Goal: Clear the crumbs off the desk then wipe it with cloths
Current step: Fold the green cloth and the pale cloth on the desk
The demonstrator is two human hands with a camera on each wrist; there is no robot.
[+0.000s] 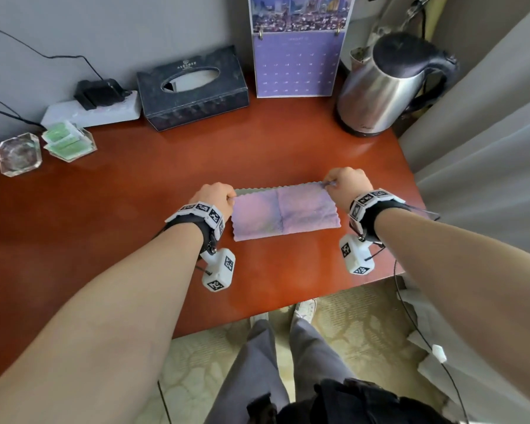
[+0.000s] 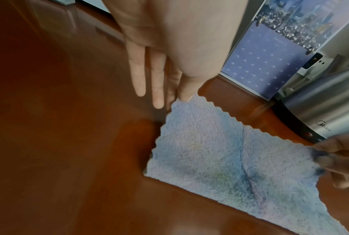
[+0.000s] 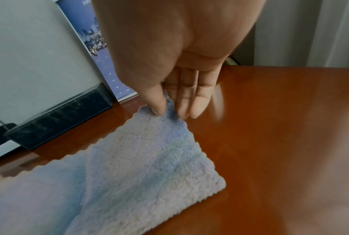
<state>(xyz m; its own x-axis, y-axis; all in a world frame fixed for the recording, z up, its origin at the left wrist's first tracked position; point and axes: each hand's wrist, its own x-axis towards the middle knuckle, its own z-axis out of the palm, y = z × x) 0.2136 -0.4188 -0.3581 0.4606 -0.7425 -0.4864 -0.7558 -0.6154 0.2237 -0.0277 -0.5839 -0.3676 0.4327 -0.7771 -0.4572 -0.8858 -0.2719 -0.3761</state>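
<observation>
Cloth folding, before the wipe

You pinch the cloth (image 1: 283,211) at its two far corners, left hand (image 1: 216,198) and right hand (image 1: 346,183) each nipping one; it lies mid-desk (image 1: 135,209), long axis running left to right. Next, likely, fold it toward you, then wipe.

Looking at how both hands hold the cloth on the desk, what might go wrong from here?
The left hand and right hand only pinch the cloth by its far corners, so it might slip free. A wide wipe to the right could bump the kettle standing on the desk.
</observation>
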